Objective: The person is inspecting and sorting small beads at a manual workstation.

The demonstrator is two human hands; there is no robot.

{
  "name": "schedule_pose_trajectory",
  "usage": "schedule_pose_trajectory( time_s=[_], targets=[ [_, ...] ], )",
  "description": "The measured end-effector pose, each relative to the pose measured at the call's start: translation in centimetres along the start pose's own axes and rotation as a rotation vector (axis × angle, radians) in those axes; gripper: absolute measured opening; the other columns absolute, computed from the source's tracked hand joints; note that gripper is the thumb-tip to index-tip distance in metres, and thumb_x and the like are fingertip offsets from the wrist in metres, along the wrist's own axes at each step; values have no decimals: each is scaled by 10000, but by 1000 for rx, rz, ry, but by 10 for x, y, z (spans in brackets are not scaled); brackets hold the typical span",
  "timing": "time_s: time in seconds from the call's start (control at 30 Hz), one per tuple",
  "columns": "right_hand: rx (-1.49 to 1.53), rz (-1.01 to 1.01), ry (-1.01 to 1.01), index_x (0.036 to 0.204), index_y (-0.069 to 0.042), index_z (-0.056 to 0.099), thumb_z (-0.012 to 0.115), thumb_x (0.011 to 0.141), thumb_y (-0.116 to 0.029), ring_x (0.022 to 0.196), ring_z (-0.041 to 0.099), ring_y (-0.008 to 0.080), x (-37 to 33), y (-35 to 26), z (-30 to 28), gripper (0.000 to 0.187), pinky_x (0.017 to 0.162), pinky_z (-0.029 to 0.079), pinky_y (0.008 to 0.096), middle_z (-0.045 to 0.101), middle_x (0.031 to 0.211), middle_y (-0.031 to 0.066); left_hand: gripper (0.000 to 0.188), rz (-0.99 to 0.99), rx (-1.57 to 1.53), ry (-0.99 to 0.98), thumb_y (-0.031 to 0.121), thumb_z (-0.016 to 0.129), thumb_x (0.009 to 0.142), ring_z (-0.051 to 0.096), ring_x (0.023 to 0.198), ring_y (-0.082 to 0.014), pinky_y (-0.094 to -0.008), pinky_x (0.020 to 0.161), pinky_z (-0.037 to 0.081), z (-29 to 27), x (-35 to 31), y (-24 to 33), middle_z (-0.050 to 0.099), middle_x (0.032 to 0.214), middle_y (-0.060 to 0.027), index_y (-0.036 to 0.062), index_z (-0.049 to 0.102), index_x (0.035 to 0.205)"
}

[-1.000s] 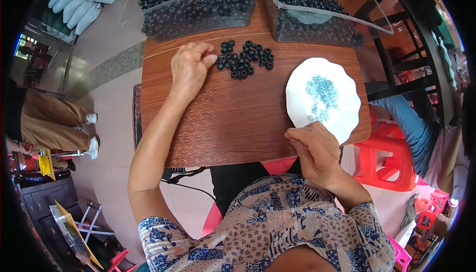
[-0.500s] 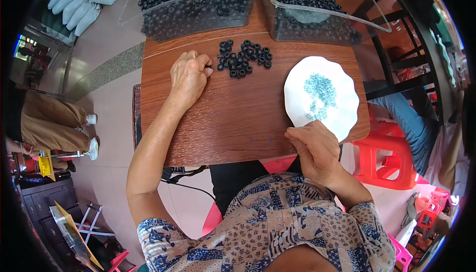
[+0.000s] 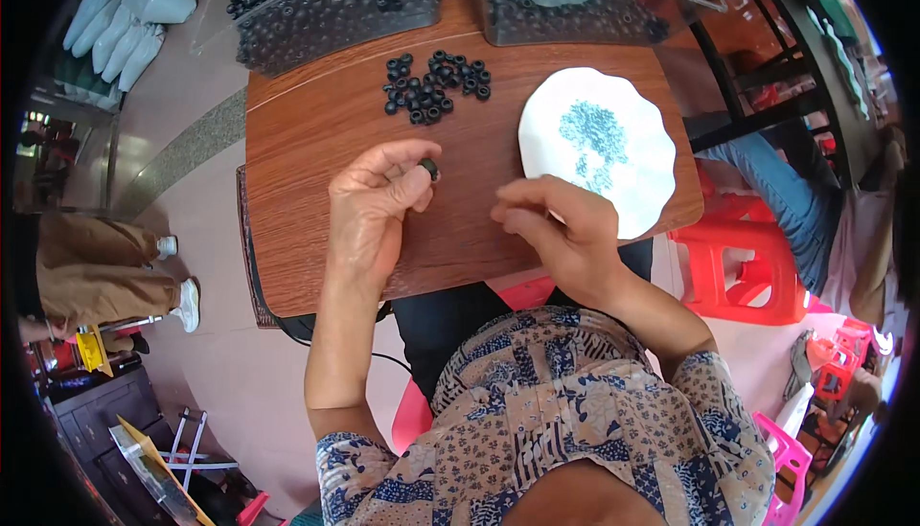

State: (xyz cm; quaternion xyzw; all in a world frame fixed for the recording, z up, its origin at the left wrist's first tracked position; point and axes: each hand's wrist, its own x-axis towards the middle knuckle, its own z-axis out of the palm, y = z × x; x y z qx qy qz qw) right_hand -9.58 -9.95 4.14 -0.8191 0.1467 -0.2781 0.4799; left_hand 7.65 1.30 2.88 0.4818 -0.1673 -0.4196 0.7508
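Observation:
My left hand [image 3: 367, 205] is raised over the wooden table [image 3: 307, 171], a small black ring-like bead [image 3: 430, 170] pinched between thumb and fingertips. Facing it, my right hand [image 3: 570, 239] has thumb and forefinger pressed together beside the near left edge of a white scalloped plate [image 3: 654, 167]. Whatever those right fingertips hold, if anything, is too small to make out. On the plate lies a patch of tiny blue-green bits [image 3: 594, 133]. Beyond my hands, a loose cluster of similar black beads [image 3: 422, 95] sits on the tabletop.
Two clear plastic bins, one at the far left [image 3: 335, 33] and one at the far right [image 3: 575, 23], hold heaps of black beads. A red stool [image 3: 743, 277] stands right of the table. White bags [image 3: 120, 23] lie at the far left. Other people's legs show on both sides.
My left hand has moved back from beside the bead cluster and turned over, showing a bead in its pinch. My right hand has moved left and away from me, nearer the left.

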Motion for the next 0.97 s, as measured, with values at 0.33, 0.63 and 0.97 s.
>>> schedule_pose_trajectory(
  time_s=[0.33,0.63,0.97],
  targets=[
    [610,303,81,1084,24,596,605,846,49,907,626,136,5,0,9,239,798,503,238,657,991,103,223,182,163,-39,15,740,738,540,681,-63,-182,600,436,24,-19,-12,621,800,-21,-21,668,946],
    [745,353,59,1014,11,626,648,834,4,800,601,80,-2,-7,2,181,727,484,199,655,897,47,205,476,551,-63,12,739,738,532,746,-67,-189,652,435,37,-33,-12,604,861,-12,7,684,935],
    [699,372,56,995,-3,625,700,806,-44,829,594,71,-7,-8,2,207,755,476,193,651,933,40,196,208,208,-58,55,670,838,575,833,-107,-213,806,451,38,-46,-26,613,957,-42,43,655,1033]
  ],
)
